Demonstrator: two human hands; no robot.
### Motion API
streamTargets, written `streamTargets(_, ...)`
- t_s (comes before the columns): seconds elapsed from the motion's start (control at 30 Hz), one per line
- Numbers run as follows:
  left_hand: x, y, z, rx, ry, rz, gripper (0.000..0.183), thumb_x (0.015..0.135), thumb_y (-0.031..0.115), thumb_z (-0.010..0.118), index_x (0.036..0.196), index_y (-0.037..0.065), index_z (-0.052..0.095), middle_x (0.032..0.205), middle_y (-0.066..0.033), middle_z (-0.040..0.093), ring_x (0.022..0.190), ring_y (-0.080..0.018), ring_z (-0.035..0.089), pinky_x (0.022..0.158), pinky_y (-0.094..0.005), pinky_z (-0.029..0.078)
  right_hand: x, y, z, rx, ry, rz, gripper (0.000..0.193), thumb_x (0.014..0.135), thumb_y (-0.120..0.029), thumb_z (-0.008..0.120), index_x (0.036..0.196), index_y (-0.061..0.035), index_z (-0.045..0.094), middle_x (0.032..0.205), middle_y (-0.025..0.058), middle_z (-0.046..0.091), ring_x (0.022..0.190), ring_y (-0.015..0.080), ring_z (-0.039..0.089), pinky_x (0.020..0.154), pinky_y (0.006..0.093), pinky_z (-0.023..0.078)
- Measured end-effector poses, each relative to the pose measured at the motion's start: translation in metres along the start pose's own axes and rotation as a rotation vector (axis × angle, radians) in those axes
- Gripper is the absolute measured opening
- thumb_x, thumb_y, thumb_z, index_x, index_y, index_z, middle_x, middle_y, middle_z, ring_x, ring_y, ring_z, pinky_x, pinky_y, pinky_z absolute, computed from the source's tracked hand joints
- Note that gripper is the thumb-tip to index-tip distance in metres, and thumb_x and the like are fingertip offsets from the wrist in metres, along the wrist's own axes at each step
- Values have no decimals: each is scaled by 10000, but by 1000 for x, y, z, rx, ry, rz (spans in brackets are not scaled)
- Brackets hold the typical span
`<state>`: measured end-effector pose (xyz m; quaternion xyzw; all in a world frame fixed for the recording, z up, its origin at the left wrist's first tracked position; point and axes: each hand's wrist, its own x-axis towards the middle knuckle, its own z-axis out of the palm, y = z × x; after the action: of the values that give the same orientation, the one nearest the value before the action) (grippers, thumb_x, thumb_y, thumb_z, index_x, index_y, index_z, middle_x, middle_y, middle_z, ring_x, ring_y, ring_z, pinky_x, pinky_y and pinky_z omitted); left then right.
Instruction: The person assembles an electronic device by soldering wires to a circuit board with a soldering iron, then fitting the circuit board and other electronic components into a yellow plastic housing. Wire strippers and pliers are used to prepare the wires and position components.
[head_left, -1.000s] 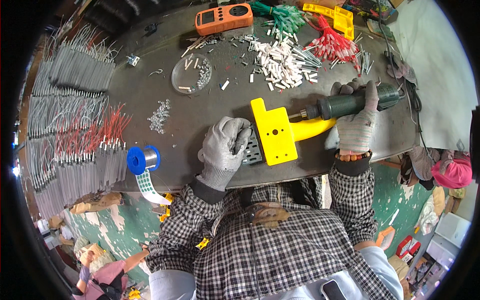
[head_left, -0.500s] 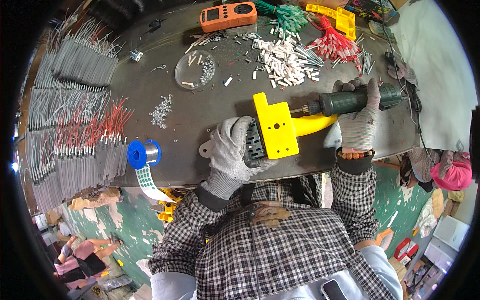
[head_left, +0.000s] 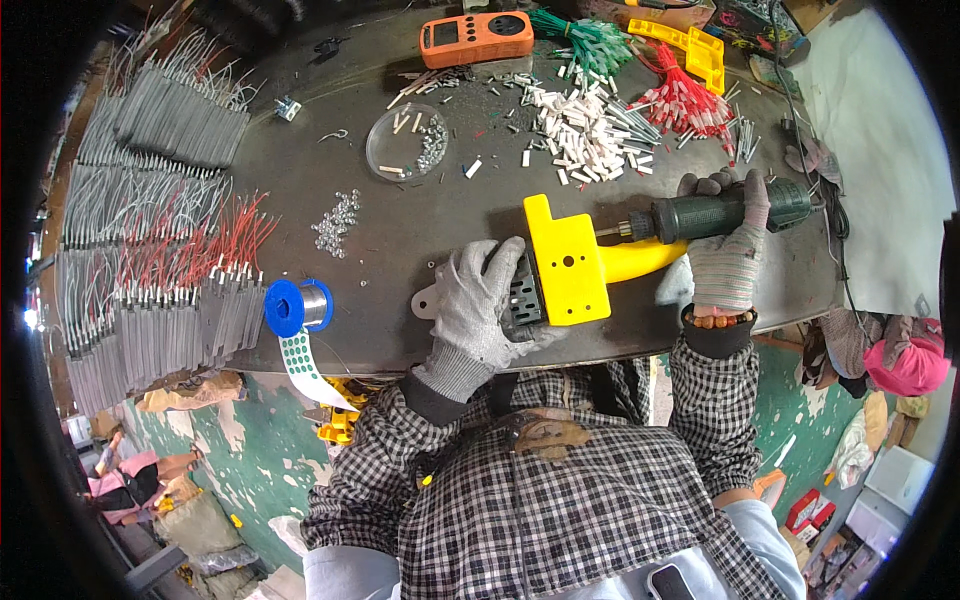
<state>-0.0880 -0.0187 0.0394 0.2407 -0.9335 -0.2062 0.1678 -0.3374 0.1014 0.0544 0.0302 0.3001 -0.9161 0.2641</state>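
Observation:
In a grey glove, my left hand (head_left: pixel 483 305) is wrapped round a black perforated metal part (head_left: pixel 526 296) on the left side of a yellow plastic housing (head_left: pixel 575 270). The housing has a curved yellow handle running right, and a flat grey metal tab (head_left: pixel 425 302) sticks out left of my glove. My right hand (head_left: pixel 728 250), in a striped glove, grips a dark electric screwdriver (head_left: pixel 690 217) level above the handle. Its bit points left and meets the upper right side of the housing; whether it sits on a screw is too small to tell.
Beyond lie white ceramic pieces (head_left: pixel 590 130), red wire leads (head_left: pixel 688 95), green ones (head_left: pixel 590 45) and an orange meter (head_left: pixel 477 40). A round clear dish (head_left: pixel 385 150), loose clear beads (head_left: pixel 336 224) and a solder spool (head_left: pixel 298 307) are leftward. Grey wired strips (head_left: pixel 150 320) line the far left.
The whole view has shifted, so everything sits slightly right and lower. My left fingers have changed their hold a little on the metal part. The screwdriver keeps its place against the housing.

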Motion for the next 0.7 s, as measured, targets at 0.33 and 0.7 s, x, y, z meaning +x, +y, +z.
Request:
streamTargets(0.33, 0, 1, 0, -14, -3, -1, 965, 580, 604, 827, 1283, 20, 518, 1125, -147, 501, 1037, -317, 510, 906, -477, 427, 7, 4, -11, -21, -12, 5, 240, 876, -206, 707, 992, -38, 580, 853, 17, 554, 767, 158, 556, 950, 412, 475)
streamTargets(0.7, 9, -67, -67, 49, -151, -104, 219, 860, 92, 647, 1077, 65, 653, 916, -97, 638, 824, -236, 658, 704, -345, 538, -4, -21, 2, -99, 19, -149, 363, 873, -266, 733, 1060, 9, 588, 836, 39, 577, 768, 177, 562, 958, 429, 486)
